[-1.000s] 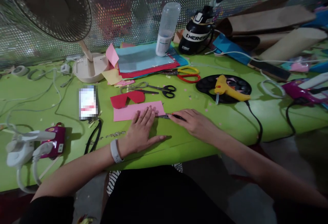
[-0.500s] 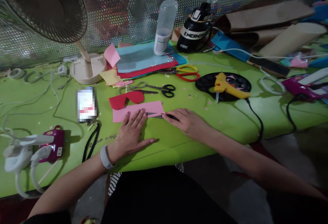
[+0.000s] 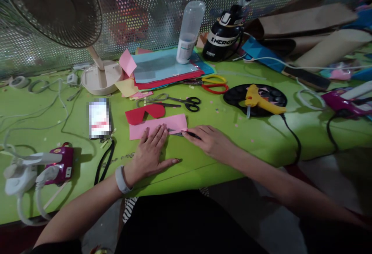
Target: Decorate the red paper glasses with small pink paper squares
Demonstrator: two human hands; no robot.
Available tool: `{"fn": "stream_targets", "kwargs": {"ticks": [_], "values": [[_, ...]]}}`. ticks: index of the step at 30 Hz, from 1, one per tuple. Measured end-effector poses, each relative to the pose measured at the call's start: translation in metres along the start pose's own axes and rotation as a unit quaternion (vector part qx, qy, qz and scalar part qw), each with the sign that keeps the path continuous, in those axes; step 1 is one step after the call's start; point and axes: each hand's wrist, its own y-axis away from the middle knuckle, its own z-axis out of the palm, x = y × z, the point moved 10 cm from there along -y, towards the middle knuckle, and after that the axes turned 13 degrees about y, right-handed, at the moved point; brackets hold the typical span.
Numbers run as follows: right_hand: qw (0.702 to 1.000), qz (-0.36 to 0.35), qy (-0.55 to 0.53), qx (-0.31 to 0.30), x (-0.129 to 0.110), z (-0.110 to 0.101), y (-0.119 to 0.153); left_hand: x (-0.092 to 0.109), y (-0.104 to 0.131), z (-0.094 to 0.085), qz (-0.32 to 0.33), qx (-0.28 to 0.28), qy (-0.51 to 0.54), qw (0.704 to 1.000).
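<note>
My left hand [image 3: 154,149] lies flat with its fingers stretched over a strip of pink paper [image 3: 174,120], pressing it to the green table. In my right hand [image 3: 210,141] are dark-handled scissors [image 3: 192,134], their narrow blades at the lower right edge of the strip. One blade tip shows on top of the paper near my left fingertips; the rest is partly covered. A red paper cutout [image 3: 145,113] with a notched lower edge lies just behind the strip. Beyond it rest black-handled scissors [image 3: 192,104].
A yellow glue gun [image 3: 258,99] lies on a black palette [image 3: 232,95] at right. Behind are paper sheets [image 3: 157,68], yellow-and-red scissors [image 3: 215,84], a clear bottle [image 3: 188,33] and a black flask [image 3: 222,37]. At left stand a fan [image 3: 100,78], a phone [image 3: 99,118] and purple power sockets [image 3: 62,165].
My right hand and the scissors have shifted slightly, and less blade shows over the strip's right end, where the edge now lifts a little. My left hand stays on the paper.
</note>
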Motion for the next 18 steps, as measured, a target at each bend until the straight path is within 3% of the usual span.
{"fn": "stream_targets", "kwargs": {"ticks": [12,18], "values": [[1.0,0.007,-0.018,-0.01,-0.004,-0.002,0.01,0.0,0.0,-0.001,-0.005,-0.007,0.012,1.0],[1.0,0.011,-0.025,-0.011,-0.002,-0.001,0.011,-0.013,0.01,-0.013,-0.021,-0.023,0.01,0.999]]}}
